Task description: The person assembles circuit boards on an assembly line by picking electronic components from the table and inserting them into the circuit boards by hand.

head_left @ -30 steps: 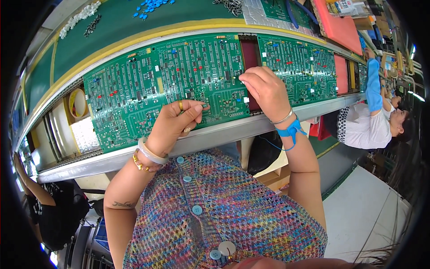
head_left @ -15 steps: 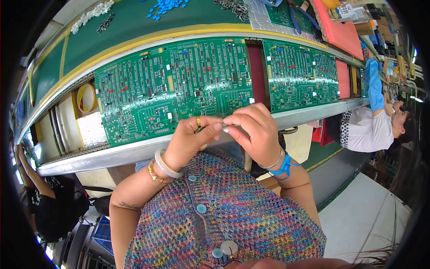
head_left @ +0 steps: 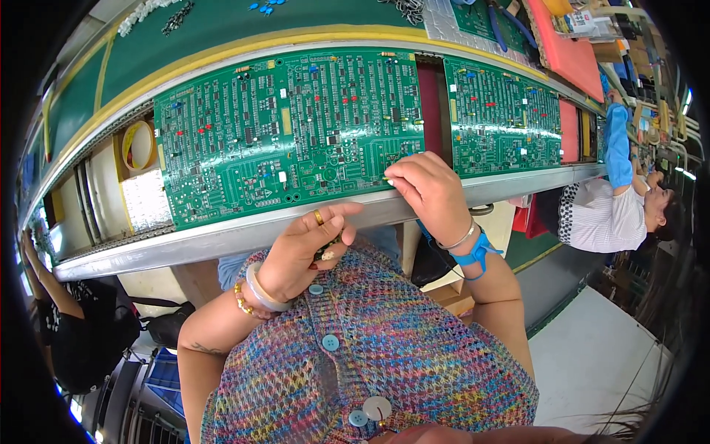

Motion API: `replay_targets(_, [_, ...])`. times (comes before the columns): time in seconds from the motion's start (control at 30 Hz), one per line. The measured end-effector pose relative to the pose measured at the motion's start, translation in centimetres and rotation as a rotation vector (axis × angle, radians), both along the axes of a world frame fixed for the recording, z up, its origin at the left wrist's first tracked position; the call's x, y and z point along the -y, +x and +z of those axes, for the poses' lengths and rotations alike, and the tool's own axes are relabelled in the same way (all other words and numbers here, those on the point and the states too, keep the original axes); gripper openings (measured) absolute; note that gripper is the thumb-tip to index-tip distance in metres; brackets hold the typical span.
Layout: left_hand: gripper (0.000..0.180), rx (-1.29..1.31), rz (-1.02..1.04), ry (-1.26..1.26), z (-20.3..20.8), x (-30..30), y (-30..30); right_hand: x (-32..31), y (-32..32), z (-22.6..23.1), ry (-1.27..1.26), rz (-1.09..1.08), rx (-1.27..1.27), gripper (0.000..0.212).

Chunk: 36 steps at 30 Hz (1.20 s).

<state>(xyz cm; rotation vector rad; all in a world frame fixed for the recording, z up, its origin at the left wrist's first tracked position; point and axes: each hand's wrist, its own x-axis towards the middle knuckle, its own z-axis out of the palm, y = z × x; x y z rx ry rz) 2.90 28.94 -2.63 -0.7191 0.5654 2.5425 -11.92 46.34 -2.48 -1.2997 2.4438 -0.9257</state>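
My right hand (head_left: 435, 191) is over the lower edge of a large green circuit board (head_left: 229, 148), close to its lower right. Thumb and forefinger pinch a tiny yellow-green electronic component (head_left: 387, 178) at the board's surface; whether it touches the board I cannot tell. Nearer to me, just below the metal rail, my left hand (head_left: 305, 248) has its lower fingers curled around several small electronic components (head_left: 325, 255), cream and dark, partly hidden. Its forefinger points out toward the right. Small red, white and blue parts dot the board.
A metal rail (head_left: 222, 238) runs along the near side. A second circuit board (head_left: 503, 118) lies to the right. Behind are blue components (head_left: 266, 7), white parts (head_left: 151, 16), pliers (head_left: 510, 26) and a tape roll (head_left: 138, 145) at left. Co-workers sit at right (head_left: 610, 211) and left (head_left: 81, 333).
My hands were together, fingertips touching. My right hand has moved away toward the board with the small component, while my left has drawn back slightly. The boards have shifted a little in view.
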Motion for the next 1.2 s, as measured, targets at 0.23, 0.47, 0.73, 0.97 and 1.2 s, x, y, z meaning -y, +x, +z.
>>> replay_targets(0.23, [0.033,-0.049,-0.023,0.047,-0.7,-0.2,0.3,-0.4,-0.4,-0.1,0.031,0.024,-0.090,0.016])
replay_targets(0.47, [0.031,0.022,-0.058,-0.080,0.4,-0.3,-0.5,-0.5,-0.8,0.0,0.081,0.093,-0.091,0.019])
replay_targets(0.73, [0.026,-0.068,-0.053,0.021,-1.1,-0.1,0.3,-0.1,-1.5,0.9,0.167,0.272,-0.147,0.019])
replay_targets(0.97, [0.027,-0.163,-0.112,-0.203,-0.8,0.0,0.3,1.0,-0.8,2.7,-0.030,0.184,-0.007,0.017])
replay_targets(1.2, [0.017,-0.249,-0.126,-0.461,-0.3,1.5,-0.3,4.0,0.3,3.3,-0.063,0.314,0.392,0.012])
